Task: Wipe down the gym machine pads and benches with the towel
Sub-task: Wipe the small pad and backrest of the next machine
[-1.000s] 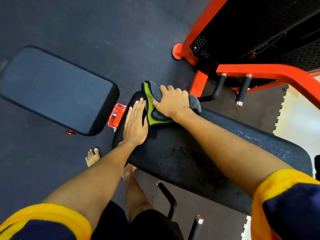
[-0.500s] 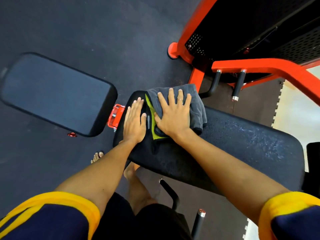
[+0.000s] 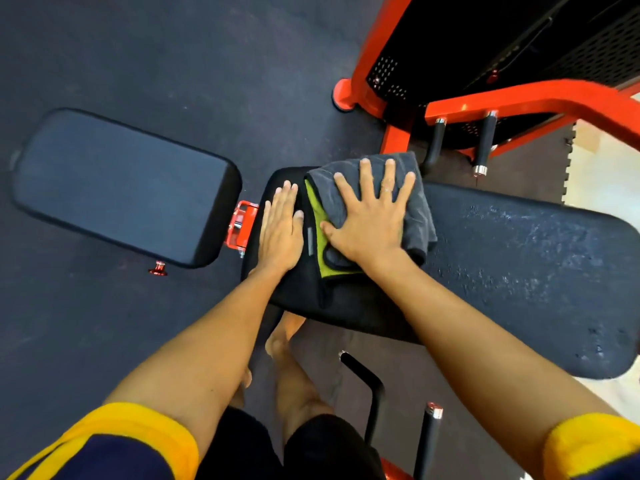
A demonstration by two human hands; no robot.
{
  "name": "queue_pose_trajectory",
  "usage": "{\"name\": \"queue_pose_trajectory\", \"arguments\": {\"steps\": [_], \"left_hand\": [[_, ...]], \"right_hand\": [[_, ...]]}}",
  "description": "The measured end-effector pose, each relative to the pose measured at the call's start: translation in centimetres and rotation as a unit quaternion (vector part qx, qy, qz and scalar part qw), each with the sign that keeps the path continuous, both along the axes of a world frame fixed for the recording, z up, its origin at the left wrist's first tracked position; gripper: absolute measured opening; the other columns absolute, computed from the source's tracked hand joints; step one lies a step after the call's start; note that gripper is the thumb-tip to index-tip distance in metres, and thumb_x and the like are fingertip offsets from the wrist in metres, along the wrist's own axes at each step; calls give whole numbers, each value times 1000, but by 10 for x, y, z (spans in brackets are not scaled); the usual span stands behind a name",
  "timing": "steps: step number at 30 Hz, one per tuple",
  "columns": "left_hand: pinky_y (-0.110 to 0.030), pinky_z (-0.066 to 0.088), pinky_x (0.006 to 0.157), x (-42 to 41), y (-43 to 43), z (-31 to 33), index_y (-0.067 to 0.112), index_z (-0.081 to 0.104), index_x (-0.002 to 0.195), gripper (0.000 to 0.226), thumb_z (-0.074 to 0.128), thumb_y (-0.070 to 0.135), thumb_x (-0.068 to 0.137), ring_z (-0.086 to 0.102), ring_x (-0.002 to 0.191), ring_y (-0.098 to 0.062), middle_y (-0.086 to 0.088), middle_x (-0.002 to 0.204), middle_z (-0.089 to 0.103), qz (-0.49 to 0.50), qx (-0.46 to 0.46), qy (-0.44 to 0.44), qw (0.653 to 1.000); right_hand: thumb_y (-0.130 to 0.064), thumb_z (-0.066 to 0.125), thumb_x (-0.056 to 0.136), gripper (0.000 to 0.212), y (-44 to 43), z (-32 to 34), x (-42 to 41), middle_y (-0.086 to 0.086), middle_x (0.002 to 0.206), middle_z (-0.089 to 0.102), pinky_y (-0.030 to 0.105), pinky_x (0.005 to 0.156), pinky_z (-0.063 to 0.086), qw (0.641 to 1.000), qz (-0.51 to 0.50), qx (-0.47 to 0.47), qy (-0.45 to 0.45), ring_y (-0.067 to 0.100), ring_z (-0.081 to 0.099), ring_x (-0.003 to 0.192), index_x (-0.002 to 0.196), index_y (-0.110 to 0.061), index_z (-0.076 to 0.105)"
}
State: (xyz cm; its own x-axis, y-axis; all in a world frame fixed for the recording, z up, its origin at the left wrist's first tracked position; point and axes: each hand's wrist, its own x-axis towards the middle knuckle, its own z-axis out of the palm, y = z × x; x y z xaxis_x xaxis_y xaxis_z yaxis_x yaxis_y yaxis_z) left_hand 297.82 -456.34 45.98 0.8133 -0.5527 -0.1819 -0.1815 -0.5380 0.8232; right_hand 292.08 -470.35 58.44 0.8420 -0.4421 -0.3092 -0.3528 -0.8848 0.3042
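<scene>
A folded grey towel [image 3: 419, 216] with a green edge lies on the left end of a black bench pad [image 3: 512, 265]. My right hand [image 3: 370, 216] presses flat on the towel with its fingers spread wide. My left hand [image 3: 281, 230] rests flat on the bare pad just left of the towel, fingers straight and together. The pad's surface to the right of the towel shows wet speckles. A second dark pad [image 3: 124, 188] sits to the left, joined by a red bracket [image 3: 240, 223].
A red machine frame [image 3: 519, 102] with a black perforated housing stands at the upper right. Black handles [image 3: 485, 143] with chrome caps stick out behind the bench, others [image 3: 429, 441] in front. Dark rubber floor [image 3: 173, 57] surrounds the pads. My bare legs stand below the bench.
My right hand went from gripping the bunched towel to pressing it flat with spread fingers. The towel now lies wider on the pad. My left hand stayed in place.
</scene>
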Motion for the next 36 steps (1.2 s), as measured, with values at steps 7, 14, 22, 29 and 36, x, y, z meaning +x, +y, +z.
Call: {"name": "queue_pose_trajectory", "arguments": {"steps": [7, 14, 22, 29, 36], "left_hand": [[-34, 1, 129, -27, 32, -6, 19, 22, 163, 54, 32, 15, 110, 4, 157, -8, 3, 170, 14, -14, -29, -15, 999], [-30, -3, 128, -35, 31, 0, 19, 18, 163, 54, 28, 30, 112, 2, 157, -10, 1, 171, 10, -15, 13, 4, 1000], [-29, -4, 127, -39, 39, -1, 17, 16, 163, 54, 28, 26, 112, 2, 158, -13, -2, 171, 9, -30, 6, -20, 999], [-26, -6, 126, -38, 34, 5, 19, 16, 164, 54, 27, 28, 111, 2, 157, -11, 1, 171, 9, -19, 15, -3, 1000], [-33, 0, 127, -32, 33, -9, 15, 22, 162, 54, 33, 28, 111, 9, 157, -19, -5, 170, 15, -31, 18, -11, 999]], "right_hand": [[-77, 44, 86, 90, 52, 14, -90, 12, 171, 20, 70, 121, 5, 993, 100, 59, -14, 49, 8, 155, 163, -31, 29], [-86, 56, 75, 102, 19, 38, -111, 7, 168, 31, 63, 125, 6, 995, 89, 40, -31, 39, 22, 156, 159, -31, 37], [-78, 47, 85, 94, 63, 21, -119, 11, 169, 26, 65, 124, 7, 994, 97, 46, -25, 44, 17, 156, 162, -28, 30], [-47, 68, 86, 93, 35, 50, -166, 11, 169, 26, 62, 125, 11, 986, 166, 1, 4, 43, 22, 155, 165, -27, 23], [-40, 64, 93, 76, 79, 4, -121, 13, 166, 33, 64, 123, 15, 980, 198, 1, 24, 45, 28, 152, 161, -22, 34]]}}
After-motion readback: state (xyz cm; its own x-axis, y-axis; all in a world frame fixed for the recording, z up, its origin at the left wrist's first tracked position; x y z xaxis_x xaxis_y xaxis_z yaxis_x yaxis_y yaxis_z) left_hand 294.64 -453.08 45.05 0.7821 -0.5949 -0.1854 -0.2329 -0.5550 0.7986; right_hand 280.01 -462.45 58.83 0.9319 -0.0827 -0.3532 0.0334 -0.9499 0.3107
